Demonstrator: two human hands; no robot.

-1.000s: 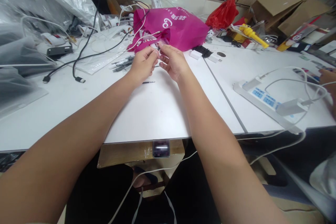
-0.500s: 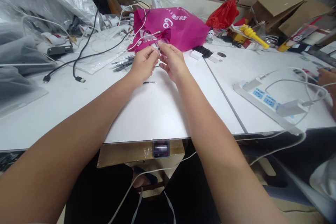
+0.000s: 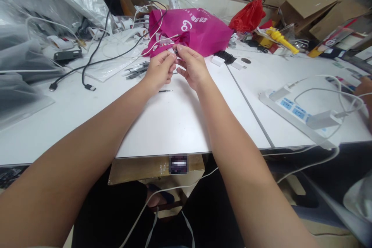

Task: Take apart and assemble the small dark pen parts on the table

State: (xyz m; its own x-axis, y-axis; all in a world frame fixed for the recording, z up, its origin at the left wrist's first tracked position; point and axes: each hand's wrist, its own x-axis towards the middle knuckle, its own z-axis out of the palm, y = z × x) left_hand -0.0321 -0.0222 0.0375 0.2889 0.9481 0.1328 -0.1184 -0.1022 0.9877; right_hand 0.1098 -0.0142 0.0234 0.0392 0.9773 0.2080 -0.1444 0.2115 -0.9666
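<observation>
Above the white table (image 3: pixel 168 128), my left hand (image 3: pixel 159 70) and my right hand (image 3: pixel 192 66) meet in front of a magenta bag (image 3: pixel 212 31). Both are closed, thumbs against fingers, in a pinch. A small dark thing shows at the right fingertips, too small to name; what the left fingers hold is hidden. Just left of my left hand lie several thin black and clear pen-like sticks (image 3: pixel 136 70). One thin dark stick (image 3: pixel 165 91) rests on the table below my hands.
A black USB cable (image 3: pixel 90 87) lies to the left, near clear plastic wrapping (image 3: pixel 23 89). White charger blocks (image 3: pixel 217 60) are right of the bag. A white power strip (image 3: pixel 296 112) with plugs and cables stands at right. Another person's hand (image 3: pixel 363 89) is at the right edge.
My hands stay together in nearly the same place, with only slight finger movement. The whole view has shifted very slightly.
</observation>
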